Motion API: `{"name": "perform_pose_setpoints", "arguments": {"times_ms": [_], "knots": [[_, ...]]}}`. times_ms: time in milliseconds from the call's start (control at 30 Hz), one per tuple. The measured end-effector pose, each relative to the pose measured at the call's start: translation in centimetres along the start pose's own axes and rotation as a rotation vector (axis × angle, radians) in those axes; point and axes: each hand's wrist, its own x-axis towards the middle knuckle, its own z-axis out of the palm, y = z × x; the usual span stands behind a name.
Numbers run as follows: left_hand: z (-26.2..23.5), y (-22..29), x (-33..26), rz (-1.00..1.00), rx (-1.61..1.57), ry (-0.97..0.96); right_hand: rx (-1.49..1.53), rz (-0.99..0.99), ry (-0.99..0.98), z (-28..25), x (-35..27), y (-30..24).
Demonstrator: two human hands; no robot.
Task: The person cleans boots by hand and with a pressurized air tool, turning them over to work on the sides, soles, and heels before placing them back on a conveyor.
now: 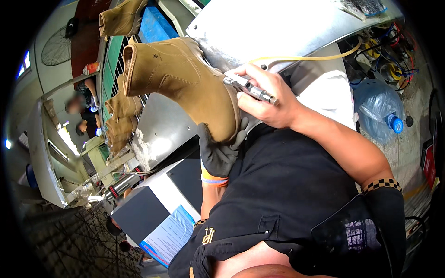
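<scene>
A tan ankle boot [185,78] lies tilted on its side in front of me, its shaft opening to the left and its toe toward my body. My left hand [217,150], in a dark grey glove with an orange cuff, is wrapped around the toe. My bare right hand [271,95] grips a slim silver hand tool [252,90], seemingly an air tool. One end of the tool is at the edge of the boot's sole, where I cannot tell whether it touches. A yellow hose [306,58] runs from near my right hand toward the right.
A metal work surface [264,23] lies beyond the boot. More tan boots [121,104] stand on a green rack at left, near a blue block [156,25]. A big clear water bottle [378,111] and tangled cables [389,62] are at right. Other people work at far left.
</scene>
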Motion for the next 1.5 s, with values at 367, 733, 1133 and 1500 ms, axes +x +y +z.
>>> {"name": "perform_pose_setpoints", "arguments": {"times_ms": [367,733,1133,1500], "knots": [[6.5,-1.1,4.3,-0.298,-0.534,-0.336,-0.154,0.003,-0.086,-7.3,-2.7,-5.5],[12.4,-0.4,9.3,-0.658,-0.795,-0.313,-0.194,0.207,0.120,-9.2,0.2,-10.8],[13.8,-1.5,14.9,-0.450,-0.456,-0.620,-0.431,-0.059,0.388,-6.7,-1.3,-4.3],[12.6,0.7,17.3,0.044,0.466,-0.874,-0.656,-0.225,0.378,-6.3,0.3,-2.3]]}}
